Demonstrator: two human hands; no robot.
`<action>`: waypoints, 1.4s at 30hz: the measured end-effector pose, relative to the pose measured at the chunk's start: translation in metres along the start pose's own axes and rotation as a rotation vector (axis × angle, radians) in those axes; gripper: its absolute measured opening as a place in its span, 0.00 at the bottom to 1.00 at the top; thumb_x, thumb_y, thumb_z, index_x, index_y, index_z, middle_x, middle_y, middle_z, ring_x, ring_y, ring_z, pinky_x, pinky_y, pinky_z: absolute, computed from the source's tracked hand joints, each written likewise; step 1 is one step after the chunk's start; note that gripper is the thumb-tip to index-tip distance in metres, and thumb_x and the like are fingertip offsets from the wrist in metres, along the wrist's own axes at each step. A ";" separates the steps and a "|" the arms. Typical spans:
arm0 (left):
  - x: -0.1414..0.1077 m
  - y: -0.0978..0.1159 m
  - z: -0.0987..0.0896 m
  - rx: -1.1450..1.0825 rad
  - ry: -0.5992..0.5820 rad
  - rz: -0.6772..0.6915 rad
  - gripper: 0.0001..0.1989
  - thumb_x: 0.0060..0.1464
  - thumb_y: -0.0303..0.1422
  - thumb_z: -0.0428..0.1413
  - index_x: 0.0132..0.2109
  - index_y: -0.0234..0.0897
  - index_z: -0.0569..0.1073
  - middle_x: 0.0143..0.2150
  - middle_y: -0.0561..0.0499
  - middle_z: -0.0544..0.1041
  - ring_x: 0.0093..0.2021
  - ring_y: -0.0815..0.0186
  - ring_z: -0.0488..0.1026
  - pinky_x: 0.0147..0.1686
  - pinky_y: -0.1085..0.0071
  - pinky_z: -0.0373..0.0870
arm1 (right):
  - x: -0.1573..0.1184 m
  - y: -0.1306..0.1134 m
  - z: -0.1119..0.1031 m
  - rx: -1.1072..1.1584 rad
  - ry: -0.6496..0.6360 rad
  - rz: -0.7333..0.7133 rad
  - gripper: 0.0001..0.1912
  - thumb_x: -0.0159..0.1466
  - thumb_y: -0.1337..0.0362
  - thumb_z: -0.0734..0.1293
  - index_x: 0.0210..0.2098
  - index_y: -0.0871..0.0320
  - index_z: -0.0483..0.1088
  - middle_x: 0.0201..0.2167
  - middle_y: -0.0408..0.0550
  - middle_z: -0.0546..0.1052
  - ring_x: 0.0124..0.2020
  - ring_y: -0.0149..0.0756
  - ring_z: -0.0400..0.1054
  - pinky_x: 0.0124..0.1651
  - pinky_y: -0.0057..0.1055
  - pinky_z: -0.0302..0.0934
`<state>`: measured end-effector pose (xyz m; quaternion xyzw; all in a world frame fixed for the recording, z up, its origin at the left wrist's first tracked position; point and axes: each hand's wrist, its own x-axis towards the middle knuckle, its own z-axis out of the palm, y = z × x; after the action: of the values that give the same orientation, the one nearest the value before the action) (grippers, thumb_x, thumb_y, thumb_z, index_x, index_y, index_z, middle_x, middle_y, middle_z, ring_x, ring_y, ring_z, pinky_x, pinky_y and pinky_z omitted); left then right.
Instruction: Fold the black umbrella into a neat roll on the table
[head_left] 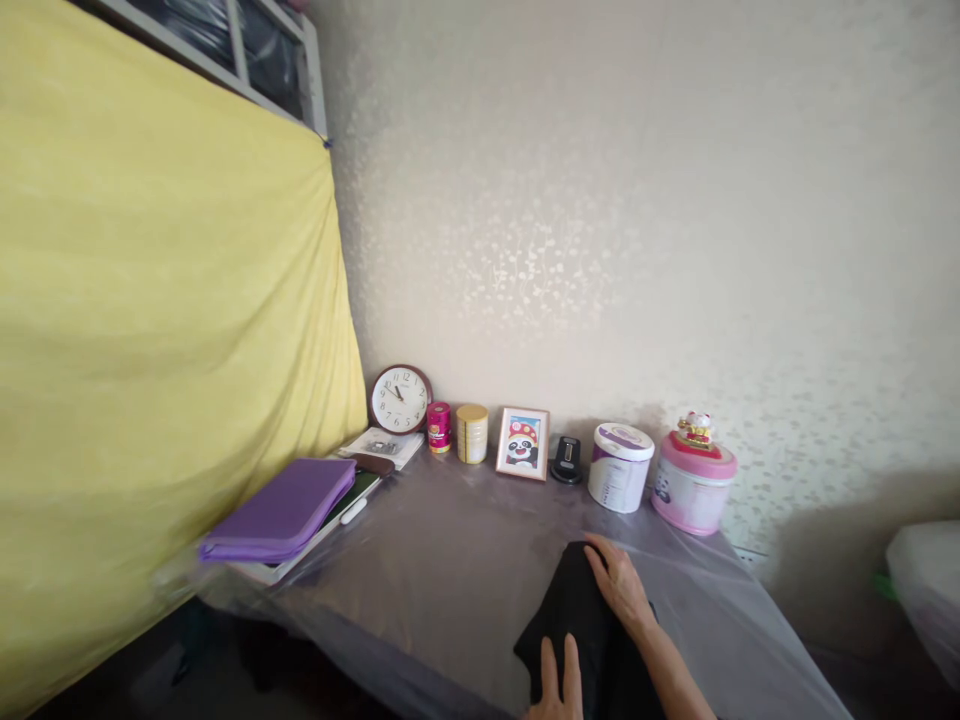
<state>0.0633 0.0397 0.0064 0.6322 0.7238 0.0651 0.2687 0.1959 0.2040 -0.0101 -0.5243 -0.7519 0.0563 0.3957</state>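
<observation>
At the far left, a yellow cloth (165, 330) hangs against the wall beneath a window frame (247, 55). A purple zip folder (277, 510) lies at the left end of a table covered by a clear plastic sheet (442, 590). Along the wall, in order, stand a round clock (401, 399), a pink can (439, 427), a gold can (472, 433), a framed panda picture (522, 443), a black device (566, 460), a white tub with a purple lid (621, 467) and a pink tub (694, 490) topped by a cat figurine (696, 430).

A black cloth (577, 600) lies at front centre on the sheet. Its long axis runs front to back, with the narrower far end pointing toward the wall and the near end passing out of view. The left hand (559, 680) lies across the near part, fingers pointing toward the wall. The right hand (619, 585) rests on the far end, fingers extended. Whether either hand grips the fabric cannot be determined.
</observation>
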 end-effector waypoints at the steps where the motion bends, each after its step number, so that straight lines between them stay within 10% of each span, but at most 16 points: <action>1: 0.000 0.000 -0.002 0.012 -0.023 -0.006 0.39 0.45 0.14 0.38 0.61 0.52 0.42 0.65 0.47 0.44 0.42 0.56 0.73 0.40 0.60 0.70 | -0.004 0.006 -0.004 0.006 0.031 0.074 0.19 0.58 0.55 0.55 0.40 0.57 0.70 0.42 0.52 0.75 0.46 0.43 0.67 0.51 0.43 0.59; 10: -0.016 -0.003 -0.010 0.063 -0.032 0.102 0.44 0.42 0.18 0.46 0.62 0.46 0.34 0.65 0.42 0.39 0.44 0.55 0.72 0.41 0.64 0.68 | -0.067 0.040 -0.061 0.064 0.088 0.510 0.17 0.52 0.53 0.58 0.32 0.56 0.71 0.33 0.51 0.77 0.35 0.44 0.72 0.39 0.38 0.66; 18: -0.031 -0.009 -0.012 0.058 0.055 0.211 0.42 0.45 0.20 0.46 0.63 0.40 0.33 0.65 0.38 0.41 0.45 0.58 0.71 0.42 0.66 0.66 | -0.092 0.025 -0.067 0.375 -0.037 0.717 0.22 0.51 0.50 0.60 0.37 0.58 0.70 0.28 0.48 0.76 0.32 0.40 0.72 0.27 0.30 0.68; 27: -0.030 -0.014 -0.002 0.077 0.144 0.232 0.38 0.49 0.22 0.43 0.63 0.41 0.32 0.65 0.39 0.42 0.44 0.60 0.71 0.40 0.69 0.65 | -0.092 -0.004 -0.070 0.285 -0.116 0.697 0.24 0.54 0.48 0.57 0.40 0.58 0.68 0.24 0.45 0.75 0.25 0.37 0.71 0.19 0.28 0.63; 34: -0.031 -0.016 0.001 0.061 0.139 0.238 0.38 0.50 0.22 0.42 0.63 0.41 0.31 0.65 0.39 0.41 0.43 0.62 0.71 0.40 0.71 0.65 | -0.087 -0.013 -0.062 0.369 -0.031 0.698 0.25 0.52 0.48 0.61 0.38 0.63 0.70 0.29 0.51 0.77 0.34 0.43 0.72 0.33 0.32 0.65; 42: -0.027 -0.015 -0.001 0.048 0.104 0.229 0.39 0.49 0.22 0.43 0.63 0.39 0.31 0.65 0.38 0.40 0.44 0.60 0.71 0.42 0.68 0.66 | -0.067 -0.038 -0.055 0.572 -0.026 0.563 0.20 0.51 0.49 0.63 0.31 0.61 0.70 0.17 0.41 0.70 0.19 0.31 0.64 0.20 0.25 0.55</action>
<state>0.0509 0.0116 0.0093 0.7126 0.6613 0.1107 0.2064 0.2125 0.1131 0.0103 -0.5778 -0.5377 0.3764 0.4852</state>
